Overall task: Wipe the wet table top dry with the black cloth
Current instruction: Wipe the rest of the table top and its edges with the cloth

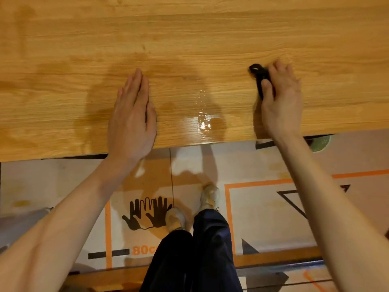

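Head view looks straight down on a wooden table top [210,28] with a light grain running side to side. Its near edge crosses the picture at a slight slant.

The left hand [131,121] lies flat on the wood near that edge, palm down, fingers straight and held close together, holding nothing.

The right hand [281,98] rests on the table well apart from the left, its fingers curled over the black cloth [260,76] and its thumb pressed on top of it. The cloth is bunched small; only a strip of it shows, sticking out past the thumb on the hand's inner side and lying on the wood.

Between the two hands, close to the near edge, a wet patch [203,121] shines with bright glints. Darker damp streaks [63,68] spread across the wood further to the left and beyond the left hand.

Below the table edge lies printed cardboard [259,209] on the floor, with orange lines, black triangles and a black hands symbol [147,211]. The person's dark trousers [193,253] and light shoes [208,194] stand on it.
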Tool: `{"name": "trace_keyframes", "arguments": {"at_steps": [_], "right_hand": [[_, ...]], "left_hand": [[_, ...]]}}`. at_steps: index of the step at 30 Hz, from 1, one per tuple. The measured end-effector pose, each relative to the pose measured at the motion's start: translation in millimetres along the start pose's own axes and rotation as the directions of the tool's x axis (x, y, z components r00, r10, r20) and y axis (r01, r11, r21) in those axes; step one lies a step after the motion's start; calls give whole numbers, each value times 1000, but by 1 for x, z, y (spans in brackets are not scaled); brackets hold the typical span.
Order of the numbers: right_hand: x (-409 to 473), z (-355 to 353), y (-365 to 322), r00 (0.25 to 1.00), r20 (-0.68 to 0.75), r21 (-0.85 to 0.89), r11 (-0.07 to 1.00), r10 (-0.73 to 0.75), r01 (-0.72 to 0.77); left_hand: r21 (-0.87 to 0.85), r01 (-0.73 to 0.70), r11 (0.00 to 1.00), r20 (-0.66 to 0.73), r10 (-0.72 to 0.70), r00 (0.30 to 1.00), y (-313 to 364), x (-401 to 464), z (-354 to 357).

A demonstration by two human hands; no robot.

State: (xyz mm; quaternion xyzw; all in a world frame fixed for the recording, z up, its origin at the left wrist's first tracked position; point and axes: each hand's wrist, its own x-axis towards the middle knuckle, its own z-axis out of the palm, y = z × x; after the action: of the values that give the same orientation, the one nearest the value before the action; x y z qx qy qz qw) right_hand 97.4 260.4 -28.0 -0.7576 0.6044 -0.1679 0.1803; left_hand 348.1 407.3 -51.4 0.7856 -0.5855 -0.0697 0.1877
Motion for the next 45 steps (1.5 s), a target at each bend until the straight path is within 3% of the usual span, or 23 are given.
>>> {"name": "trace_keyframes", "arguments": {"at_steps": [4,8,15,22,26,30,38,42,45], "right_hand": [[-79,4,-11,983,70,2,985,-172,172],[-99,0,-8,968,103,-16,973,-229,232],[14,39,-55,985,49,-6,986,-166,166],[-120,22,-50,968,101,13,973,-229,229],[-73,29,-65,953,156,-6,964,-261,265],[-5,54,-97,971,115,16,978,-207,207],[-139,51,-95,966,70,28,969,-249,247],[-103,55,-109,937,136,23,947,-320,320],[-81,40,-75,939,153,28,951,-309,309]], "left_hand": [[-10,-7,1000,-6,6,1000,1,-2,1],[8,-6,1000,-18,7,1000,3,-3,2],[9,-3,1000,-12,4,1000,2,0,0],[-3,-9,1000,-23,9,1000,5,-4,1],[2,-7,1000,-16,7,1000,5,-2,0],[18,-10,1000,-13,10,1000,2,-2,1],[4,-28,1000,-26,28,999,3,-5,3],[-2,-28,1000,-13,28,1000,2,-3,-1],[-4,-31,1000,12,31,999,1,-6,-2]]}}
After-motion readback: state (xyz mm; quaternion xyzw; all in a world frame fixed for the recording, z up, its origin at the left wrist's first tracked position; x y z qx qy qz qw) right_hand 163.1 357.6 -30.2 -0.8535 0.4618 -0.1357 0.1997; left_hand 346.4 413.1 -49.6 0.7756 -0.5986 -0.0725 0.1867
